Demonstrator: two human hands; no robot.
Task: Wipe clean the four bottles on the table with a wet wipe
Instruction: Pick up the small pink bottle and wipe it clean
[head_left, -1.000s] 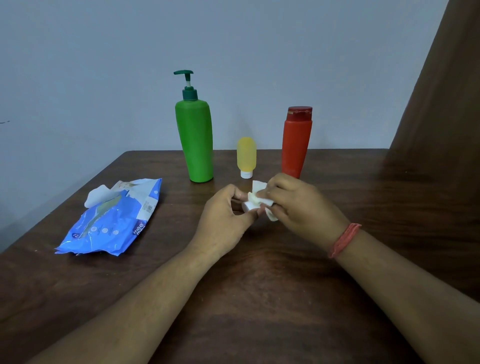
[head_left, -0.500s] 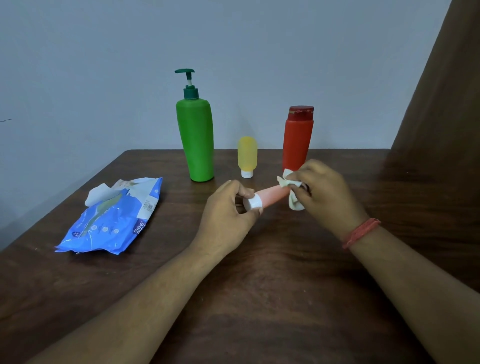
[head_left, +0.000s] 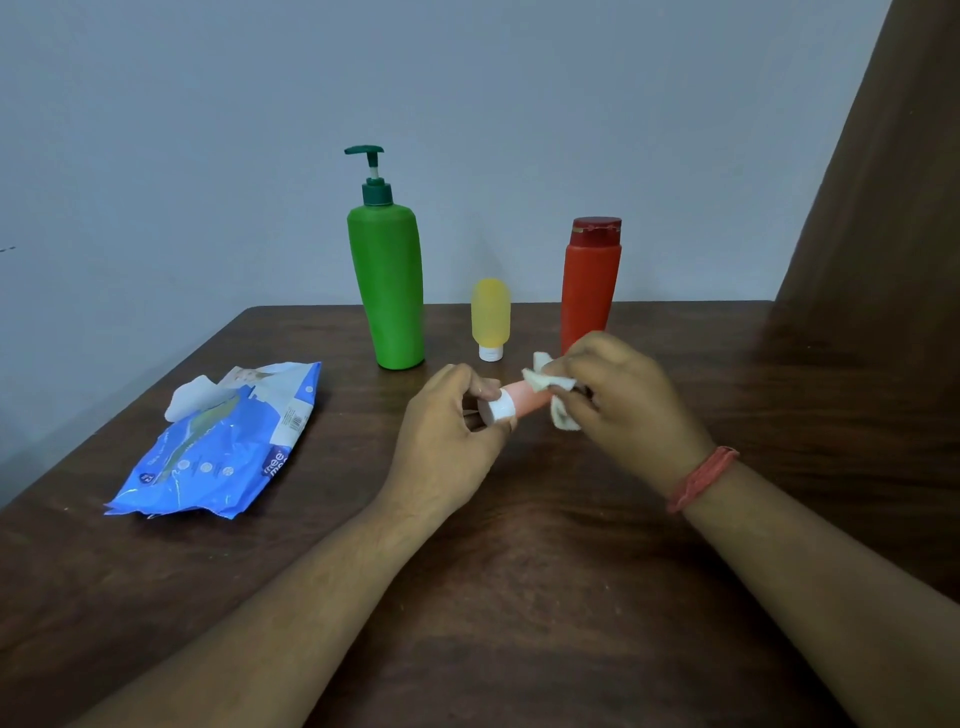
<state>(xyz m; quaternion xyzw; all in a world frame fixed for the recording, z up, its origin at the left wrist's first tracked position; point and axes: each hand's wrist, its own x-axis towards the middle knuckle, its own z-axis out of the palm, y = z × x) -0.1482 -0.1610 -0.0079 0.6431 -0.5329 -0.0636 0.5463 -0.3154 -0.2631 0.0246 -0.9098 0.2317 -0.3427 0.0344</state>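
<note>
We grip a small pink bottle (head_left: 527, 402) by its white cap in our left hand (head_left: 447, 441), while our right hand (head_left: 623, 400) clamps a wet wipe (head_left: 550, 387) around its far end, above the wooden table (head_left: 519, 597).

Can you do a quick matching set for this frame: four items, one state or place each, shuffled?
Items:
1. green pump bottle
2. yellow bottle
3. pink bottle
4. wet wipes pack

States:
A. stands on its white cap
B. lies flat at the table's left
C. held off the table in both hands
D. tallest, standing upright

Pairs: 1-D, 2-A, 3-C, 4-B
</note>
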